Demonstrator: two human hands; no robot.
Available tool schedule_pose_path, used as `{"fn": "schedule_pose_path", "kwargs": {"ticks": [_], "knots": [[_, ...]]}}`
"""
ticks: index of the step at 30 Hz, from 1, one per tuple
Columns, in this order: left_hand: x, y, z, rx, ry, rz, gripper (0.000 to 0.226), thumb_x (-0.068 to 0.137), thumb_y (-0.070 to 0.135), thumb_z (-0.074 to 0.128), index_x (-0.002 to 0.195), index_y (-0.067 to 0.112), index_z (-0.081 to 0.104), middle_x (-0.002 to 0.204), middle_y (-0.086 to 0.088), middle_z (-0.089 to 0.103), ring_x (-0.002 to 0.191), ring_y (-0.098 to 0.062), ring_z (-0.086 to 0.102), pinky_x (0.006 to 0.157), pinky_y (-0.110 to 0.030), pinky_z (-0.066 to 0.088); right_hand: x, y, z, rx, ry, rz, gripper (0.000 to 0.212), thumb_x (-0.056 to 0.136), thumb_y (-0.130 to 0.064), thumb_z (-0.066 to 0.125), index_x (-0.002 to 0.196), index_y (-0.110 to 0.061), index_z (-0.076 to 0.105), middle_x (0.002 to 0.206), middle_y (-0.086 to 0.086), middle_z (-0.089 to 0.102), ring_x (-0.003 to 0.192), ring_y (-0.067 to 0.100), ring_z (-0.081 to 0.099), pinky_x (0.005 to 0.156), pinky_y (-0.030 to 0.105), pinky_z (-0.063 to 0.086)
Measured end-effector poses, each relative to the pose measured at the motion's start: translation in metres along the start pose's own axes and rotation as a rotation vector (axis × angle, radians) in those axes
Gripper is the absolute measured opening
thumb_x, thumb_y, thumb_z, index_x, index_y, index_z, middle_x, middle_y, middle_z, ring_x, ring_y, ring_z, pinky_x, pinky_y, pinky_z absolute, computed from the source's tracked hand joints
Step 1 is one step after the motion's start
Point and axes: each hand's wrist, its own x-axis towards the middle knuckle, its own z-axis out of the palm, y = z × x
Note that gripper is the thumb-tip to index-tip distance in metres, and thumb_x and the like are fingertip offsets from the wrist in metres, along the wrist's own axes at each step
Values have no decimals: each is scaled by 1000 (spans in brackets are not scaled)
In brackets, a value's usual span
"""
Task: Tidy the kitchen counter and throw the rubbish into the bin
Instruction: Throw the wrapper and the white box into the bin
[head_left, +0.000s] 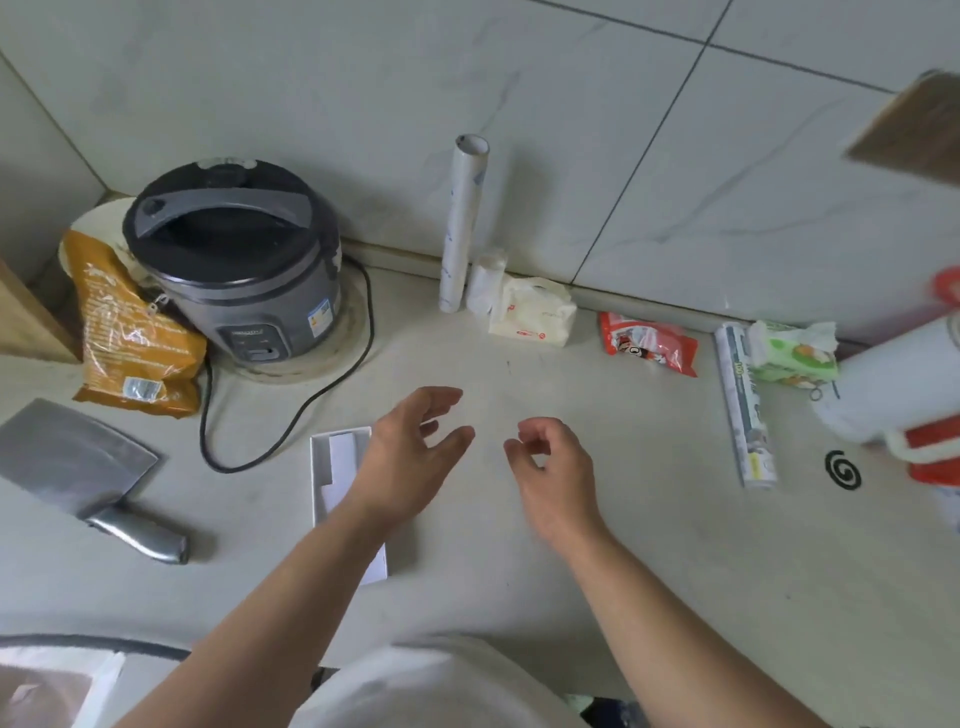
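Neither hand has hold of anything right now: the left hand (415, 447) hangs over the counter (597, 545) with fingers spread and empty, and the right hand (553, 465) is just beside it, fingers loosely curled around nothing. Directly under the left wrist is a flat white cardboard box (340, 467), open-topped and thin-walled, so I'd guess it's very light and stiff enough to pinch by 1 rim, though it'll crush if squeezed. Past the fingertips toward the wall sit a soft white plastic bag (535, 317), floppy, best scrunched in the fist, and an upright paper tube (462, 223) leaning on the tiles, rigid and weightless-looking, easy to knock over. Out to the right of the right hand lie a crinkly red snack packet (649, 343), a roll in printed wrap (748, 410) lying flat, which will probably roll if nudged, and a green wipes pack (795, 353), squishy. A black mosquito coil (842, 470) near there looks brittle, so lift it flat. Off to the left: a glossy orange bag (132, 332), slippery film, a grey rice cooker (234, 260) with a trailing cord, and a steel cleaver (78, 462); take that 1 by the handle only.
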Motion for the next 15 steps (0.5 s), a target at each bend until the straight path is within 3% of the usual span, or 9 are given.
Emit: {"fn": "schedule_pose_path", "kwargs": {"ticks": [3,8,11,15], "knots": [[-2,0,23,6,-78,26,34,89,21,76,121,26,66,120,15,68,115,3,61,95,-14,48,-11,17,-18,-24,47,36,13,92,-20,68,103,-24,63,102,-8,64,95,9,61,74,7,41],[3,4,63,102,-182,62,36,90,24,75,124,27,66,118,20,65,113,0,62,93,-15,48,-13,43,-47,-66,63,79,14,92,-20,66,106,-21,63,105,-7,62,97,8,60,77,13,43],[7,7,84,197,-214,74,37,90,27,74,126,28,65,123,15,65,115,-4,61,95,-22,50,-4,58,-59,-70,31,97,14,93,-21,65,106,-24,61,106,-8,61,97,5,58,76,9,40],[12,7,102,389,-234,61,41,91,34,72,130,29,62,132,9,63,118,-11,59,97,-31,50,12,76,-73,-119,-7,96,16,94,-21,64,109,-19,62,107,-6,60,97,10,57,82,18,41]]}}
